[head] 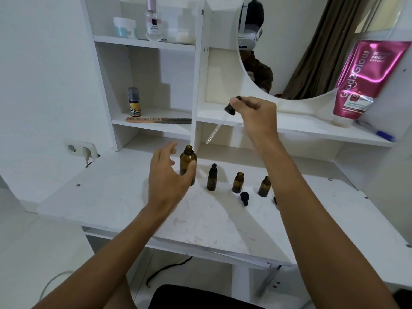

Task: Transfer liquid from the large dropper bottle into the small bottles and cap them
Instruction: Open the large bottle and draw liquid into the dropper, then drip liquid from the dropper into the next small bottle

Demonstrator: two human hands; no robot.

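The right hand (pixel 254 110) pinches the dropper (pixel 219 123) by its rubber bulb and black collar, with the thin glass pipette slanting toward seven o'clock, brittle and best kept off any rim. The left hand (pixel 166 175) is spread open and empty, just beside the large dropper bottle (pixel 188 162), uncapped at the desk's (pixel 111 197) twelve o'clock. That bottle looks light, smooth and tippy, so grip its belly. Three small bottles (pixel 238 182) stand at its three o'clock.

Both forearms bare to elbow, no sleeves. Left hand (pixel 166 175) and right hand (pixel 256 112): no rings, no watch.
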